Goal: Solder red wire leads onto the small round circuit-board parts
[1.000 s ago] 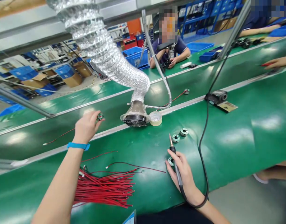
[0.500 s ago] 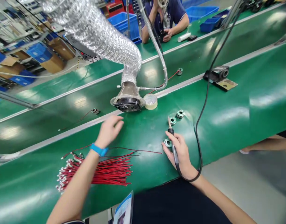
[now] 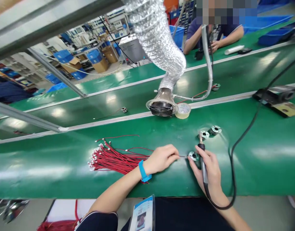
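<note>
My right hand [image 3: 210,170] is closed around a soldering iron [image 3: 204,171], its tip pointing away from me toward a small round green circuit-board part [image 3: 204,135]. Below it, a similar round part [image 3: 193,156] sits by my right thumb and forefinger, partly hidden by the hand. My left hand [image 3: 164,157], with a blue wristband, pinches the end of a thin red-and-black wire [image 3: 142,149] just left of that part. Under the left wrist lies a bundle of red wires [image 3: 116,160] with white connectors. A third round part [image 3: 215,130] stands behind the others.
A fume-extractor hood [image 3: 162,104] on a silver duct hangs over the bench's far edge, beside a tape roll [image 3: 183,111]. A soldering-iron stand [image 3: 277,98] is at right. The iron's black cable loops right. Across the conveyor, a person [image 3: 214,35] sits.
My left hand has come down from near the hood to the right and now grips a wire end beside the lower round part. The camera view has swung left; the iron stays in my right hand.
</note>
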`<state>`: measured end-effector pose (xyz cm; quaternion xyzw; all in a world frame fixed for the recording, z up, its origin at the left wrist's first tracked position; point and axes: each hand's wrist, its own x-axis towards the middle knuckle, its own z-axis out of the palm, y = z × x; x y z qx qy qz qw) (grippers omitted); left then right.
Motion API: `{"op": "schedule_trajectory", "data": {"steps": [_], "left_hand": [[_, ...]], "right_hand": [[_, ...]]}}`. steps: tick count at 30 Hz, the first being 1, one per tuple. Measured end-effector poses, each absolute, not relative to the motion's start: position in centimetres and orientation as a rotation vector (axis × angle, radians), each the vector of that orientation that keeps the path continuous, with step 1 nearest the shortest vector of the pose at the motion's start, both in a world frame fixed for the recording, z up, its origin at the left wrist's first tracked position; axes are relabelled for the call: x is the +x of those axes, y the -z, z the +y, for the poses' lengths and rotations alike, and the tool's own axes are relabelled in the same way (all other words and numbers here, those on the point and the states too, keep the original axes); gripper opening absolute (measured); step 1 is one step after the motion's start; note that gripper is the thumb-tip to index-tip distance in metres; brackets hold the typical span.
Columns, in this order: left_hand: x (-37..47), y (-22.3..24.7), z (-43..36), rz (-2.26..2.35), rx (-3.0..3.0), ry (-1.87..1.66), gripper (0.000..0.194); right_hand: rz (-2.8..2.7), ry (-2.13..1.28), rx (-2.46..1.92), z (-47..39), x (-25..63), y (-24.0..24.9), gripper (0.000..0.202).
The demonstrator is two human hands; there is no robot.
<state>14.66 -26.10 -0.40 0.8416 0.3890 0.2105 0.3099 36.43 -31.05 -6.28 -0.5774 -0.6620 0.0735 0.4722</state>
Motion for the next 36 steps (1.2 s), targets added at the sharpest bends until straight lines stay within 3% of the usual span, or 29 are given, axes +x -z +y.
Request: {"op": "schedule_trajectory", "data": {"steps": [4,13,25,32,36], "left_hand": [[14.9,0.3,-26.4,1.218,1.924,-0.862,0.015],[15.8,1.1,-26.5,1.196,1.803,-0.799,0.020],[16.5,1.5,-26.8,1.240,1.770,-0.847,0.023],[17.7,1.9,-27.5,1.290,1.962,-0.978,0.015],[18.3,2.3,-28.0,1.295,1.970,-0.978,0.017]], "right_hand": [[-1.684,-0.346,-1.301,-30.9,35.7,6.2,0.047],[-1.670,-0.551,-1.233,-30.9,35.1,6.1,0.060],[-1.670,-0.728,-1.092,-30.3,34.7,5.0,0.055],[-1.282,-0.547,-1.260,-32.0,36.4,5.3,0.026],[-1.113,-0.541,-1.258,-33.7,37.6,6.5,0.029]]}}
